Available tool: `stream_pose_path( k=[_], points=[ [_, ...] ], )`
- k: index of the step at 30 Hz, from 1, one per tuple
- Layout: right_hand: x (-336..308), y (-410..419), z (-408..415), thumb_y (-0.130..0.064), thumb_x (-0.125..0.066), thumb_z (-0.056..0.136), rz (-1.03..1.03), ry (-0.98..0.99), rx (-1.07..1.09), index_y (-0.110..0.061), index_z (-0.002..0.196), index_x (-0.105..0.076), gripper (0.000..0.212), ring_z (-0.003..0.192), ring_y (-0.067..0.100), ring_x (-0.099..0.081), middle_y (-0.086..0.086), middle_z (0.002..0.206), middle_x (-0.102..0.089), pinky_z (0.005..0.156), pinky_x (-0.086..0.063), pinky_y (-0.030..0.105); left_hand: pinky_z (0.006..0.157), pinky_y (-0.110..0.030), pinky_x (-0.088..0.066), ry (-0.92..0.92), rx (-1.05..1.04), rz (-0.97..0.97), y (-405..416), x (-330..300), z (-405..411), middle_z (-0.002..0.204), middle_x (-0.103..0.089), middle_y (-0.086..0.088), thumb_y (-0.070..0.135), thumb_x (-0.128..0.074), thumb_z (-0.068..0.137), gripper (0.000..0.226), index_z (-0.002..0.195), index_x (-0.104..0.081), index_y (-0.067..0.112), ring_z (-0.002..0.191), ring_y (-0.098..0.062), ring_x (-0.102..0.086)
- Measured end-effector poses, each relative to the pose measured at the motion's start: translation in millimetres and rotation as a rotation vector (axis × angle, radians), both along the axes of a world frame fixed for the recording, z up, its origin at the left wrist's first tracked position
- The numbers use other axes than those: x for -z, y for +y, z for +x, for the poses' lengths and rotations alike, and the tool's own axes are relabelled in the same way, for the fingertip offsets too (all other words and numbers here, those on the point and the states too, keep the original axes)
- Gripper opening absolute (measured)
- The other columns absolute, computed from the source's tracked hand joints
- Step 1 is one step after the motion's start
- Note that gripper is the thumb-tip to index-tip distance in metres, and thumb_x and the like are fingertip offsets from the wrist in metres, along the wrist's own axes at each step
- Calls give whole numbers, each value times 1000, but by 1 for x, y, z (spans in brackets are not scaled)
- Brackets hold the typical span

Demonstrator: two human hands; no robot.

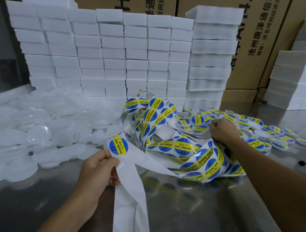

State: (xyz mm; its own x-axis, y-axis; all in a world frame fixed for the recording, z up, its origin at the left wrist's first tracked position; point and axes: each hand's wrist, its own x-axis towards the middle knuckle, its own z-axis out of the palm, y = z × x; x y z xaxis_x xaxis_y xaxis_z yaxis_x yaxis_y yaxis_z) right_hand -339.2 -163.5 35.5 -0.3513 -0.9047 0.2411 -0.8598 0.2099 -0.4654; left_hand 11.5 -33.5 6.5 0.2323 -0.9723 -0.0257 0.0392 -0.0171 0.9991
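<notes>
Standing at the very back are big brown boxes (252,50), with a wall of small white boxes (105,55) piled up in front of them. Next comes the shiny metal table (204,214), and everything else lies on it. A heap of plain white lids (25,131) covers its left side. In the middle is the long sticker strip (165,132), all tangled up (its round stickers are blue and yellow and say SOLDERING PASTE). One end of the strip runs down toward the person and off the bottom of the picture. On the right lies a smaller heap of lids with stickers (277,135). The left hand (96,174) pinches the strip between thumb and curled fingers, near the front of the table. The right hand (221,131) is over the lids with stickers, its fingers curled in; I cannot tell if it has hold of anything. Just above the left thumb sits one sticker (118,146) on the strip.
</notes>
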Motion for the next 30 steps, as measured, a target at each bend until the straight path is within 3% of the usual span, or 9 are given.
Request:
stream_pose_path(
  k=[2, 5, 9, 13, 17, 20, 25, 30],
  points=[
    [-6, 0, 2, -22, -43, 99, 36, 20, 33, -15, 106, -67, 27, 104, 37, -57, 16, 115, -65, 98, -44, 49, 63, -39, -53, -2, 5, 0, 0, 0, 1, 71, -68, -14, 3, -57, 90, 15, 83, -70, 7, 65, -24, -56],
    [-15, 7, 15, -25, -46, 96, -87, 87, 136, -21, 109, -68, 26, 110, 37, -57, 12, 110, -66, 105, -37, 56, 63, -39, -54, -2, 13, -5, 0, 0, 0, 76, -70, -16, 2, -56, 90, 15, 85, -69, 7, 66, -25, -58],
    [-25, 24, 52, -29, -54, 93, -262, 81, 9, -18, 100, -72, 22, 93, 32, -63, 6, 97, -72, 90, -49, 47, 71, -42, -57, 12, 32, -14, 3, -2, -2, 81, -75, -6, -1, -53, 87, 25, 91, -72, 13, 70, -22, -66],
    [-20, 47, 100, -27, -59, 91, -367, -11, -191, -19, 93, -74, 17, 82, 23, -65, -2, 95, -75, 84, -53, 44, 71, -41, -57, 15, 44, -19, 6, -4, -1, 81, -76, -2, -1, -51, 87, 29, 88, -74, 17, 68, -18, -68],
    [-11, 77, 150, -17, -59, 90, -454, -10, -579, -14, 91, -74, 15, 84, 17, -63, -2, 90, -72, 78, -53, 42, 67, -36, -57, -6, 69, -73, 10, -6, -2, 81, -76, 0, -1, -50, 86, 38, 85, -77, 26, 65, -9, -67],
    [3, 98, 178, -24, -58, 94, -479, 11, -788, -16, 101, -71, 16, 83, 12, -60, -3, 94, -65, 73, -52, 40, 67, -32, -55, -19, 90, -127, 10, -6, -1, 84, -76, -1, -2, -50, 86, 38, 87, -77, 25, 70, -10, -66],
    [20, 117, 197, -24, -65, 93, -672, 96, -875, -14, 104, -74, 18, 82, 19, -62, 4, 99, -63, 64, -52, 38, 64, -31, -55, 24, 137, -152, 8, -5, 0, 84, -75, -7, 5, -53, 93, 33, 82, -77, 24, 72, -14, -68],
    [26, 118, 190, -19, -71, 89, -795, 236, -824, -12, 102, -75, 15, 77, 22, -61, 5, 94, -66, 60, -49, 33, 63, -24, -57, 18, 244, -190, 9, -4, -1, 85, -76, -8, -8, -55, 90, 31, 87, -77, 14, 76, -16, -72]
  ],
)
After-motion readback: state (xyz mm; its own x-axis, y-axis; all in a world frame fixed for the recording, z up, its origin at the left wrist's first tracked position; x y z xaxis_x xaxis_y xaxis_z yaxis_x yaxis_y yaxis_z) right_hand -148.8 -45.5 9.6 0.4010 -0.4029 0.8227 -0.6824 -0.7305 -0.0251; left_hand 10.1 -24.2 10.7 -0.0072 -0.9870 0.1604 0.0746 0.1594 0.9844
